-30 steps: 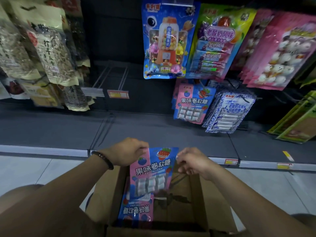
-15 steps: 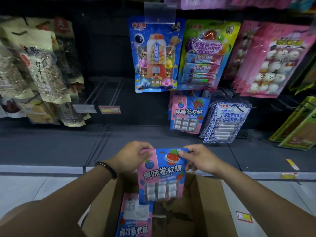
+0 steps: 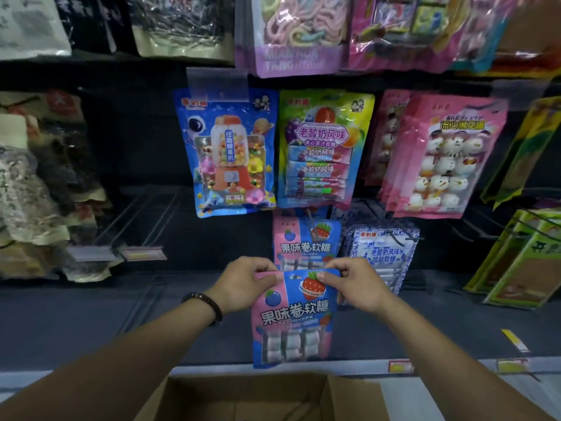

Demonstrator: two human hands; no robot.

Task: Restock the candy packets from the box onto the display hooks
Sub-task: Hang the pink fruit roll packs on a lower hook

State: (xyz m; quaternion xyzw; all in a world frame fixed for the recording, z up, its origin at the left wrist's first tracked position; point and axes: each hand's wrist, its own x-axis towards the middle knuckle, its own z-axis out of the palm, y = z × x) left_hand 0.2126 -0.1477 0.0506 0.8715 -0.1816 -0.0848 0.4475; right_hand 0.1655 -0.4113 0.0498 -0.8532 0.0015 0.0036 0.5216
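Hanging well above the cardboard box (image 3: pixel 243 399), the matching packets (image 3: pixel 303 241) on the rack probably mark the target row. The box sits at the bottom of the view with its flaps open. Only bare cardboard shows, so what it contains cannot be told. Just above the box's far rim, the candy packet (image 3: pixel 293 317) hangs upright, clear of the box. It looks light, thin and floppy, with slick film, so the top header strip is the sensible hold. The left hand (image 3: pixel 246 284) and right hand (image 3: pixel 358 284) pinch that strip's two corners, set apart across its width.
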